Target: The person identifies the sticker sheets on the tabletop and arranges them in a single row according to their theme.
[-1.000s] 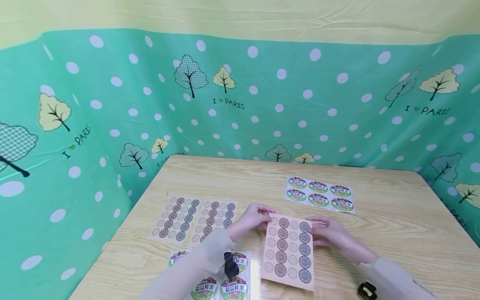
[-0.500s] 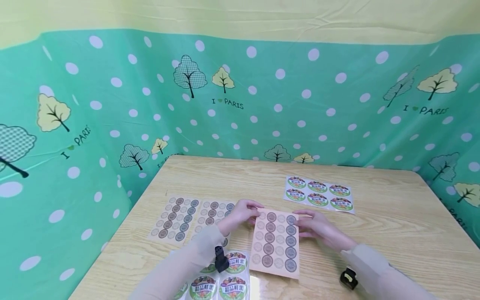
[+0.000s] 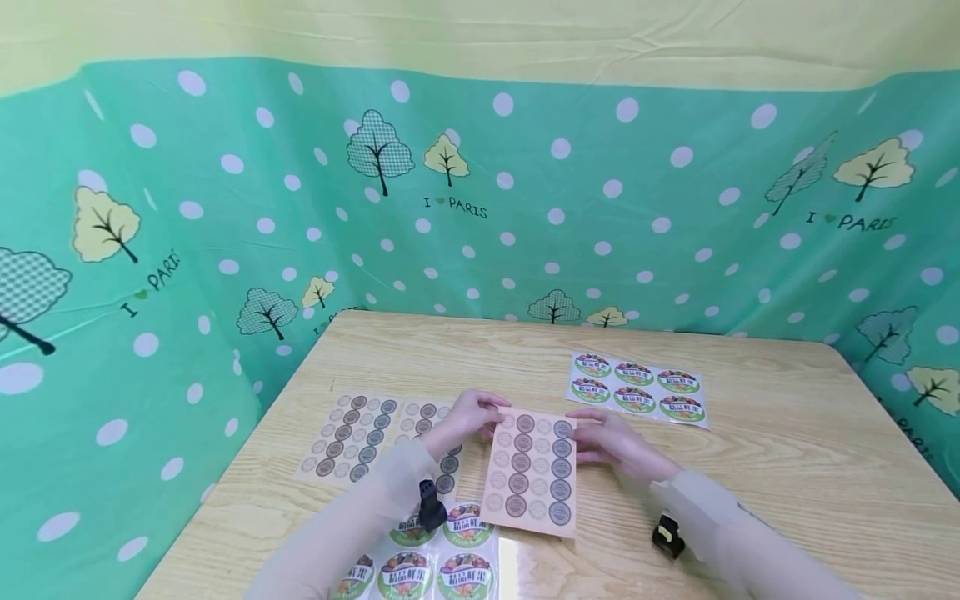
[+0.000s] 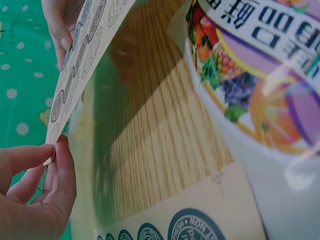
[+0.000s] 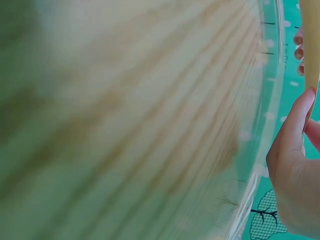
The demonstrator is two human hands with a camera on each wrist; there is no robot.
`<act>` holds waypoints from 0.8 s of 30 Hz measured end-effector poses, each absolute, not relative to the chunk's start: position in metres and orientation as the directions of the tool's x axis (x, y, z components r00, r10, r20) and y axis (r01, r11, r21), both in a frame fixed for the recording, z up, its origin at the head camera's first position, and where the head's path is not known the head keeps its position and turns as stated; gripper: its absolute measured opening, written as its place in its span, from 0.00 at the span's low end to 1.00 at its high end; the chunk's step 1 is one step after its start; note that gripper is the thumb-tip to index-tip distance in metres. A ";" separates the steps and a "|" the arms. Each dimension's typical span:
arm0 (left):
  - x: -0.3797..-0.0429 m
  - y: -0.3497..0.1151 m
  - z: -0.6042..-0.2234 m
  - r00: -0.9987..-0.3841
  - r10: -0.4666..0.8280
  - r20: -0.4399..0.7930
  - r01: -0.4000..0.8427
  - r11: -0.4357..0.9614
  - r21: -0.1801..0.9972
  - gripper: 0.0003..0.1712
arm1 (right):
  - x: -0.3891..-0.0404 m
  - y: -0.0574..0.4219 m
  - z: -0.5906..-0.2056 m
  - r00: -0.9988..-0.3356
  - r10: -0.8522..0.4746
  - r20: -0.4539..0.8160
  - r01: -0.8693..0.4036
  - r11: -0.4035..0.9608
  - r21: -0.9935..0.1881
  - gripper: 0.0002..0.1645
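Observation:
A kraft-brown sticker sheet point(image 3: 529, 472) with columns of round stamp-like labels is held above the table, tilted with its upper edge raised. My left hand point(image 3: 467, 418) pinches its upper left corner between thumb and fingers; the left wrist view shows this left hand point(image 4: 42, 187) close up, gripping the sheet's edge point(image 4: 75, 80). At the upper right edge, my right hand point(image 3: 613, 440) pinches the same sheet. In the right wrist view, the thumb of the right hand point(image 5: 295, 170) presses on the sheet, seen nearly edge-on.
Two similar brown sticker sheets, one far left point(image 3: 341, 439) and one beside it point(image 3: 442, 467), lie on the wooden table point(image 3: 780, 442). A fruit-label sheet point(image 3: 467, 550) lies at the front under my left forearm; another point(image 3: 637, 387) lies at the back. A green curtain point(image 3: 480, 275) hangs behind.
Both hands have carried the brown sticker sheet leftward and slightly away from me. It now hangs nearer the brown sheets on the left. The grip looks unchanged.

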State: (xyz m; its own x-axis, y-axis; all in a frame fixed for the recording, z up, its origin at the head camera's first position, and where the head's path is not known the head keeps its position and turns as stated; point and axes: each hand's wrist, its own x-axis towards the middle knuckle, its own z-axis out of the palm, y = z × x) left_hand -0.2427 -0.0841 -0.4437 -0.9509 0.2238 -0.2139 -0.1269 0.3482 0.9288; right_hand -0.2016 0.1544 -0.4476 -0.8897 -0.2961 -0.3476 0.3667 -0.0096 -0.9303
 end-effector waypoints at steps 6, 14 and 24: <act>-0.250 -0.090 -0.445 -0.955 0.207 -0.214 -0.124 0.375 0.919 0.14 | -0.210 0.145 -0.448 -0.892 -0.251 -0.375 0.389 -0.006 -0.921 0.28; -0.259 -0.096 -0.446 -0.957 0.187 -0.222 -0.133 0.396 0.909 0.15 | -0.218 0.135 -0.449 -0.895 -0.206 -0.395 0.402 0.007 -0.916 0.26; -0.263 -0.103 -0.450 -0.956 0.172 -0.236 -0.153 0.393 0.906 0.15 | -0.224 0.124 -0.449 -0.903 -0.198 -0.382 0.382 0.037 -0.923 0.25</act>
